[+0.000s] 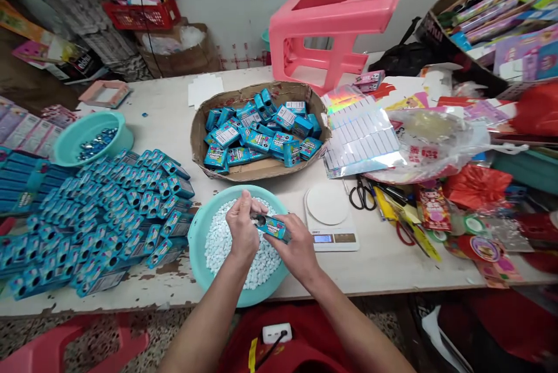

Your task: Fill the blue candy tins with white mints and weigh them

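My right hand [299,245] grips a small blue candy box [274,226], tilted over a turquoise basin [197,257]. White candies [218,239] fill much of the basin. Curled at the dark open end of the box is my left hand [243,226], its thumb pointing up; what lies inside its fingers is hidden. To the left, many similar blue boxes [131,193] stand packed together, several with round openings showing. Beyond the basin, a cut-down cardboard box [257,172] holds a pile of blue candy boxes [259,140].
Right of the basin sits a white digital scale [329,213], with black scissors [361,194] behind it. A smaller turquoise bowl [126,136] holds shiny blue pieces. A pink stool [331,24] lies at the back. Silvery label sheets [361,135] and mixed packaging crowd the right side.
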Available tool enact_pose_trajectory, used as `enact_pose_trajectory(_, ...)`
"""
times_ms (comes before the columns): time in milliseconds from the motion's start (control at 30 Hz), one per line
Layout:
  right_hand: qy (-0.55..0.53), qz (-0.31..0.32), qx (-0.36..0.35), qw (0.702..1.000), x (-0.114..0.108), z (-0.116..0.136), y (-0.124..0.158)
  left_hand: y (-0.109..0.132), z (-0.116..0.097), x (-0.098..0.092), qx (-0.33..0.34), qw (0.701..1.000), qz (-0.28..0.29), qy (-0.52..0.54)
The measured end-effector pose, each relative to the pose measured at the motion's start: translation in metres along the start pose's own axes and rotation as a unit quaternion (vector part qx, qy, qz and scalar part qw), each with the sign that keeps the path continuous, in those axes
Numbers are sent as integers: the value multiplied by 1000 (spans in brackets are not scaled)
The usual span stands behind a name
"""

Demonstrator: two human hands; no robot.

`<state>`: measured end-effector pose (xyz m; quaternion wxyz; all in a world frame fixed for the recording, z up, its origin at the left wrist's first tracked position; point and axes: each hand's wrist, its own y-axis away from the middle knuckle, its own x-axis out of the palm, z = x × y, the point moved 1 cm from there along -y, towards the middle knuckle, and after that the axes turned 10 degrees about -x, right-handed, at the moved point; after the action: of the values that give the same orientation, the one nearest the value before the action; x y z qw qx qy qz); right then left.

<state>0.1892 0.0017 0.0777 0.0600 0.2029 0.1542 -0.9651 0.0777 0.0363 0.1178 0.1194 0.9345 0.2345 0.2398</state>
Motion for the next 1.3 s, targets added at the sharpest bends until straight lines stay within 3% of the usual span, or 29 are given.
enact_pose_trajectory(233, 46, 27, -25, 998, 4, 2, -4, -7, 2, -13, -16, 1000, -5, -1)
enact_pose_trajectory(500, 37, 30, -17, 999, 6, 1, -8, -12, 1, -8, -42, 999, 6, -8)
enact_pose_trajectory(633, -6, 33, -18, 999, -7, -1, -7, -22, 4, -34, -4, 995, -9, -103)
enact_pose_trajectory(700, -28, 9, 3, 1000, -24, -8, -4, -32, 5, -60, 33, 966, 1, -255)
enact_pose_trajectory(800, -5, -60, 60, 996, -57, -37, 3, -50, 2, -92, 77, 847, 67, -522)
enact_pose_trajectory(867, 41, -112, 93, 988, -76, -68, 7, -68, -4, -94, 128, 797, 62, -587)
enact_pose_trajectory(933, 81, -162, 108, 978, -88, -102, 9, -92, -7, -72, 176, 790, 36, -586)
enact_pose_trajectory(1000, 98, -193, 111, 970, -92, -133, 8, -121, 0, -32, 190, 796, 22, -574)
enact_pose_trajectory(1067, 100, -203, 109, 968, -93, -154, 7, -150, 21, 15, 148, 788, 42, -596)
enact_pose_trajectory(1133, 102, -197, 97, 970, -92, -163, 6, -176, 49, 58, 123, 784, 55, -606)
enact_pose_trajectory(1200, 114, -192, 76, 972, -94, -160, 8, -195, 76, 88, 110, 779, 71, -613)
enact_pose_trajectory(1300, 150, -210, 61, 964, -100, -145, 20, -209, 96, 108, 104, 775, 88, -617)
